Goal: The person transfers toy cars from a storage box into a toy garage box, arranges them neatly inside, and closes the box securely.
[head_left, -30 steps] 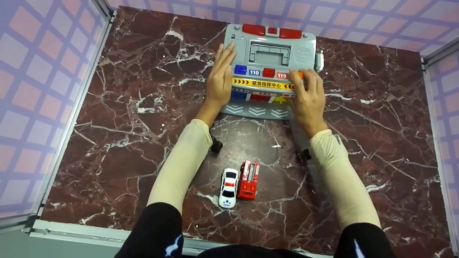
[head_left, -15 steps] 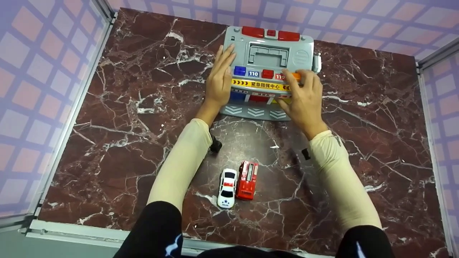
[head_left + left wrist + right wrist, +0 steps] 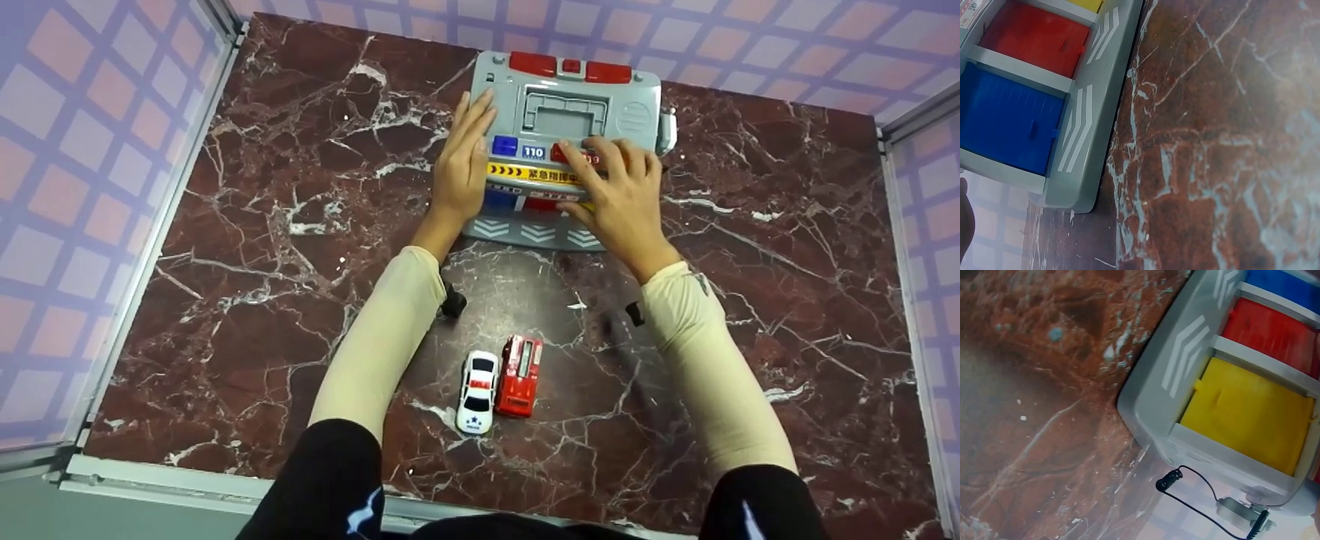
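Observation:
A grey toy emergency station (image 3: 536, 172) with red lights stands at the back of the table. Against its left side rests my left hand (image 3: 457, 169), its fingers nearly straight along the edge. My right hand (image 3: 626, 199) lies over the right front of the roof. Its index fingertip touches the red button (image 3: 559, 152), its thumb sits lower at the front, and it covers the orange button. In the left wrist view, the blue door (image 3: 1010, 118) and red door (image 3: 1036, 36) are down. The yellow door (image 3: 1249, 413) is down too in the right wrist view.
A white toy police car (image 3: 477, 394) and a red toy fire truck (image 3: 520, 375) lie side by side between my forearms. A grey toy handset (image 3: 1235, 511) on a black coiled cord hangs at the station's right side. Patterned panels (image 3: 97, 187) border the marble-look table.
My right hand has slid left along the roof from the orange button to the red one. The left hand has stayed on the station's left side.

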{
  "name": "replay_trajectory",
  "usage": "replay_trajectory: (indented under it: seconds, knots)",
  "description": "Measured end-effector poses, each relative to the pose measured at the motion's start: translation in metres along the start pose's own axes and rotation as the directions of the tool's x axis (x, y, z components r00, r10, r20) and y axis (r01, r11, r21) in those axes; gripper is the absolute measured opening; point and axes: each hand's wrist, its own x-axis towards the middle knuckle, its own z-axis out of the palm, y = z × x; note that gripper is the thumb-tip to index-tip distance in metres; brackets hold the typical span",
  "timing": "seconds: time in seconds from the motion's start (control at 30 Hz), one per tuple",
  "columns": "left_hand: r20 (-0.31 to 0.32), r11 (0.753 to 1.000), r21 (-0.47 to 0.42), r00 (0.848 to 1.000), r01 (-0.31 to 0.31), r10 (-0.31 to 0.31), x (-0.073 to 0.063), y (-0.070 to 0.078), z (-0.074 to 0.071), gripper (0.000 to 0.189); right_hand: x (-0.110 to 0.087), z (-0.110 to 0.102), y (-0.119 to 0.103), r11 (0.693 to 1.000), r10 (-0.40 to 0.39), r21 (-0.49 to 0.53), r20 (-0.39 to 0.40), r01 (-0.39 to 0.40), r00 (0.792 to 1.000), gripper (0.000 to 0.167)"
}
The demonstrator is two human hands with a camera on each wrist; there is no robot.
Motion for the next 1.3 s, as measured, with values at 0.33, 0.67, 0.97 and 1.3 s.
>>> replay_trajectory:
  seconds: [0.33, 0.67, 0.97, 1.3]
  knots:
    - [0.002, 1.000, -0.014, 1.000, 0.006, -0.006, 0.002, 0.002, 0.001, 0.039, -0.001, 0.001, 0.001, 0.999, 0.004, 0.052, -0.045, -0.001, 0.999, 0.077]
    - [0.016, 1.000, -0.001, 1.000, 0.002, -0.002, 0.003, 0.002, 0.001, 0.040, -0.001, 0.000, 0.002, 0.998, 0.003, 0.061, -0.064, 0.001, 0.998, 0.072]
    - [0.009, 1.000, 0.022, 1.000, 0.017, -0.017, 0.000, 0.000, -0.002, 0.039, 0.000, -0.004, -0.003, 0.999, -0.004, 0.032, 0.031, 0.003, 1.000, 0.073]
    - [0.015, 1.000, 0.024, 1.000, 0.019, -0.019, 0.001, 0.002, -0.001, 0.039, -0.020, -0.020, -0.010, 0.994, 0.061, 0.087, 0.088, -0.069, 0.994, 0.077]
